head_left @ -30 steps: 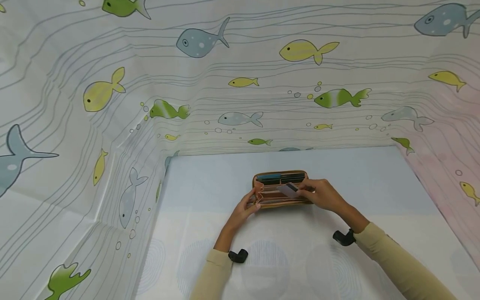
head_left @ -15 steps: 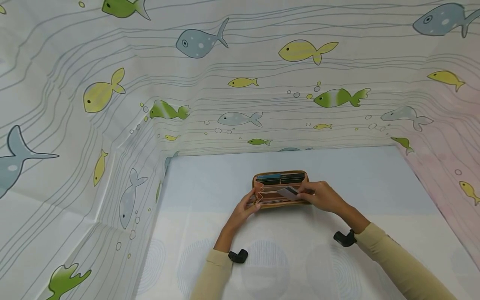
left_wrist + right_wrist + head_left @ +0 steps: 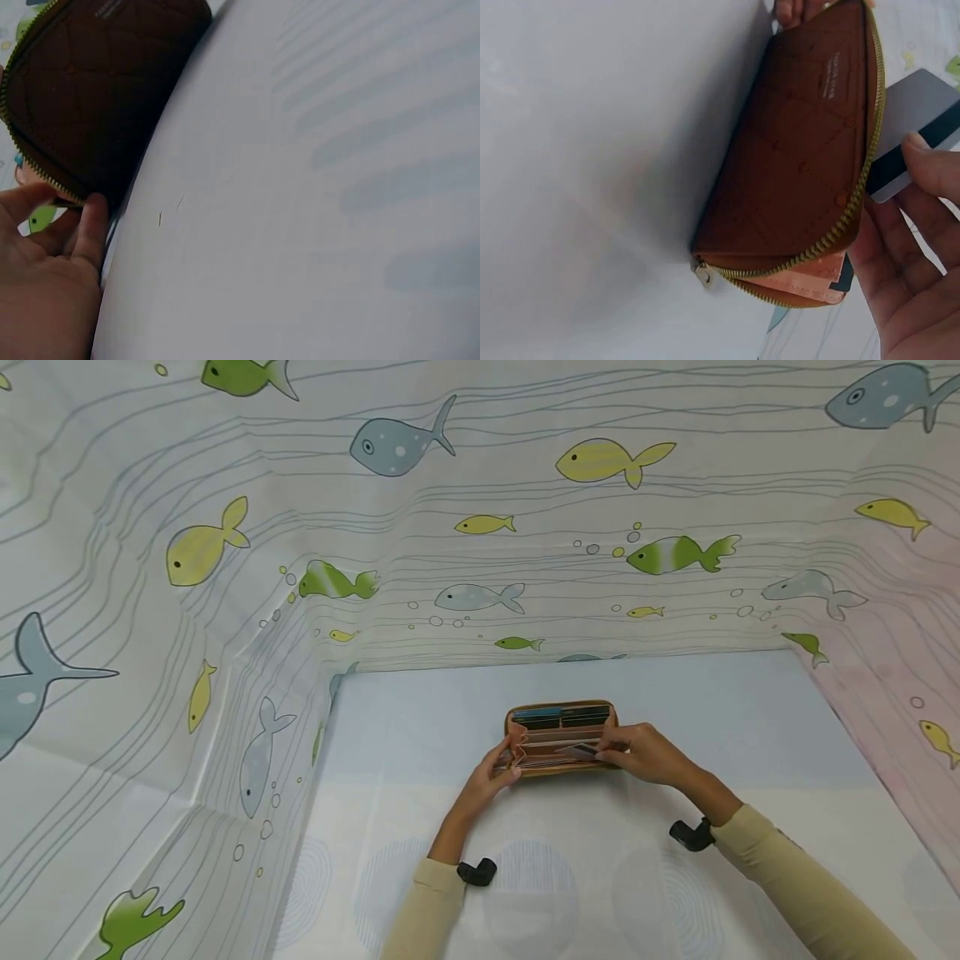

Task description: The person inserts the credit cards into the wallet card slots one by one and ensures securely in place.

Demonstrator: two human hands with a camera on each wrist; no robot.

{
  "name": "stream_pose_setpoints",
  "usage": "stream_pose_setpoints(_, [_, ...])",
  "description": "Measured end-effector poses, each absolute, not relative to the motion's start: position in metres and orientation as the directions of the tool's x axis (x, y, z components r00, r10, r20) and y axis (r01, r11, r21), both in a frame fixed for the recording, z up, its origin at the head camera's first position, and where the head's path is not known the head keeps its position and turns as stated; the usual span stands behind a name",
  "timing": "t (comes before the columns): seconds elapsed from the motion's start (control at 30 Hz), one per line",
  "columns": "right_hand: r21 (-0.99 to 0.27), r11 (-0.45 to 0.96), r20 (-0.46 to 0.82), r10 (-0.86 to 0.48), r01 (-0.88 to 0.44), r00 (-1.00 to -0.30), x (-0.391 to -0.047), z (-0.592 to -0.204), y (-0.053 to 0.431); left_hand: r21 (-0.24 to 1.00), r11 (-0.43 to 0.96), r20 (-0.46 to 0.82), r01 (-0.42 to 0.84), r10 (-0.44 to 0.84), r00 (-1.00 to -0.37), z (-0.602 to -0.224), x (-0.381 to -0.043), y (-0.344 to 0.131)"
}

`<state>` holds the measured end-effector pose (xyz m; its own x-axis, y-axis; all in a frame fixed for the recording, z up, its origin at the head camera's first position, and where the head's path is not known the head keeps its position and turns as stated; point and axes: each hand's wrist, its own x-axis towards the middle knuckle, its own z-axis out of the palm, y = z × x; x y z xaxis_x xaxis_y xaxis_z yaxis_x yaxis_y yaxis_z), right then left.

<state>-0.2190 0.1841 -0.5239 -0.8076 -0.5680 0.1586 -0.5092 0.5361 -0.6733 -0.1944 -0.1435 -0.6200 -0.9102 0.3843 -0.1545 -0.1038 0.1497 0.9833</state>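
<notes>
A brown quilted zip-around wallet stands unzipped on the table, its inside facing up in the head view. Dark and blue cards fill the slots along its far wall. My left hand grips the wallet's left end, fingers and thumb at the zip edge, as the left wrist view shows too. My right hand is at the right end. Its thumb and fingers pinch a grey card with a black stripe, partly behind the wallet's near wall in the right wrist view. In the head view the card lies low over the inner compartments.
The white and pale blue table cover spreads around the wallet. Behind and to the sides rise fish-print sheets. A metal zip pull hangs at the wallet's corner. Each wrist carries a small black camera.
My right hand has lowered slightly, and the grey card has tilted flatter and sunk toward the wallet's inside. The left hand keeps its place on the wallet.
</notes>
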Motion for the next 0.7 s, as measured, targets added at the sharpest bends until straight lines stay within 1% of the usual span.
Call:
stream_pose_setpoints(0.33, [-0.593, 0.571, 0.155, -0.611, -0.568, -0.776, -0.214, -0.515, 0.187, 0.983, 0.158, -0.15, -0.094, 0.39, -0.908, -0.62, -0.196, -0.144])
stream_pose_setpoints(0.47, [-0.53, 0.607, 0.149, -0.621, -0.593, -0.769, -0.212, -0.513, 0.187, 0.981, 0.167, -0.157, -0.096, 0.405, -0.901, -0.618, -0.197, -0.144])
stream_pose_setpoints(0.53, [-0.488, 0.622, 0.153, -0.63, -0.612, -0.761, -0.211, -0.512, 0.187, 0.981, 0.17, -0.159, -0.095, 0.419, -0.894, -0.614, -0.197, -0.145])
stream_pose_setpoints(0.7, [-0.387, 0.643, 0.167, -0.656, -0.661, -0.736, -0.209, -0.512, 0.188, 0.982, 0.164, -0.163, -0.099, 0.443, -0.882, -0.589, -0.191, -0.146])
